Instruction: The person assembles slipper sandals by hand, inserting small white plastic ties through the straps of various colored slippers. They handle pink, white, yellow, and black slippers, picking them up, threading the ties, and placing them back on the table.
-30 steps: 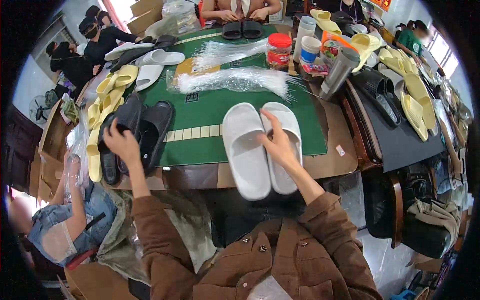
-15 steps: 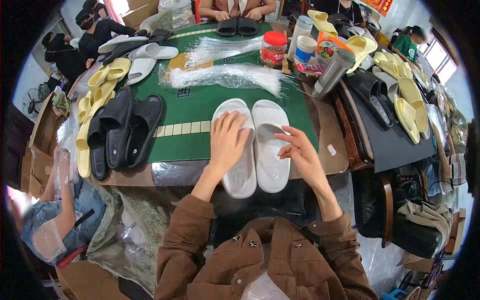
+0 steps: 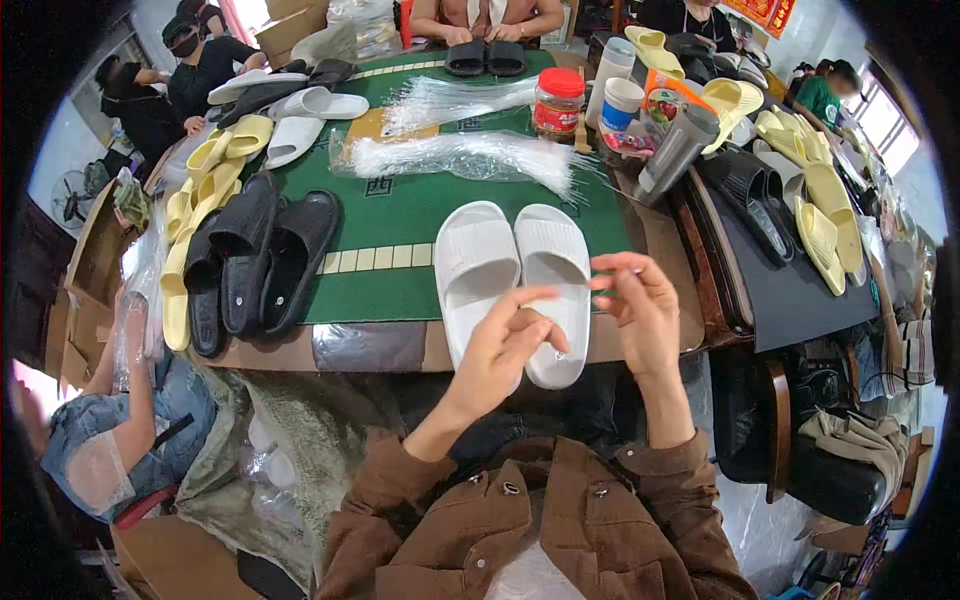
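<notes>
A pair of white slide slippers stands side by side at the near table edge, toes pointing away from me: the left slipper [image 3: 476,240] and the right slipper [image 3: 553,250]. My left hand [image 3: 505,345] hovers over their heel ends with its index finger stretched out and the others loosely bent. It hides part of both footbeds, and nothing shows in it. Just right of the right slipper's strap, my right hand [image 3: 640,305] is raised with its fingers half bent and apart. Nothing I can make out is in it.
Black slippers [image 3: 250,265] and yellow slippers [image 3: 190,220] lie at the left. Bundles of clear plastic ties [image 3: 455,160] cross the green mat [image 3: 370,295]. A red-lidded jar [image 3: 557,105] and a grey flask [image 3: 680,150] stand at the back right. Co-workers sit around the table.
My left hand has come off the left slipper's strap and moved right and nearer me. My right hand has shifted right, away from the right slipper. The whole view has shifted slightly.
</notes>
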Motion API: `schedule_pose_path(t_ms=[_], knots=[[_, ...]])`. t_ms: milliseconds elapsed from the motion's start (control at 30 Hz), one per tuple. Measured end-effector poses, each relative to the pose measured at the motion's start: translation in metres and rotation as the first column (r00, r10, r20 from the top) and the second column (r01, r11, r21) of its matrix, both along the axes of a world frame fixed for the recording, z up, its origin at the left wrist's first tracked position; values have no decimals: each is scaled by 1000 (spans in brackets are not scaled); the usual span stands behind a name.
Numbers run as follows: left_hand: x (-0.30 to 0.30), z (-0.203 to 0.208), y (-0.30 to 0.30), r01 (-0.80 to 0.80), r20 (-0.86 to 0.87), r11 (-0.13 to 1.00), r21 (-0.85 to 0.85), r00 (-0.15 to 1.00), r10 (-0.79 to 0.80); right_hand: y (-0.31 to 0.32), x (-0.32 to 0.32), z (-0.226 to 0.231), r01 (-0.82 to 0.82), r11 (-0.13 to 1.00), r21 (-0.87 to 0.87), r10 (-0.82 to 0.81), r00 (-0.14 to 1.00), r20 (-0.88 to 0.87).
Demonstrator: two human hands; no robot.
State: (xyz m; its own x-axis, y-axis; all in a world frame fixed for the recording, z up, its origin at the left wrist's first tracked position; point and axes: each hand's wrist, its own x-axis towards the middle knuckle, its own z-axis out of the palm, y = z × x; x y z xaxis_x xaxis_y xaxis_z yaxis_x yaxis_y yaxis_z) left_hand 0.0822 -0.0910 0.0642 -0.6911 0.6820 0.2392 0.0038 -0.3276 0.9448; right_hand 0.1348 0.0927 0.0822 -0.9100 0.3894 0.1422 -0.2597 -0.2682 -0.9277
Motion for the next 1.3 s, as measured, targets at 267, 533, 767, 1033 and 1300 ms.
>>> schedule_pose_path(t_ms=[267,533,767,1033,1300], knots=[[-13,10,-54,94,244,862,498,939,-244,63,24,-35,147,913,-381,-189,979,-76],[-13,2,-64,-7,176,861,508,980,-95,78,42,-52,294,925,-242,-305,952,-10],[-25,-24,-74,-93,-29,941,324,994,109,74,46,-51,265,958,-114,-264,964,19],[-7,-17,-50,-379,363,895,235,889,281,48,34,-43,168,985,33,-171,974,146],[-6,-19,-52,-304,462,912,274,874,153,49,27,-46,161,981,111,-180,964,193]])
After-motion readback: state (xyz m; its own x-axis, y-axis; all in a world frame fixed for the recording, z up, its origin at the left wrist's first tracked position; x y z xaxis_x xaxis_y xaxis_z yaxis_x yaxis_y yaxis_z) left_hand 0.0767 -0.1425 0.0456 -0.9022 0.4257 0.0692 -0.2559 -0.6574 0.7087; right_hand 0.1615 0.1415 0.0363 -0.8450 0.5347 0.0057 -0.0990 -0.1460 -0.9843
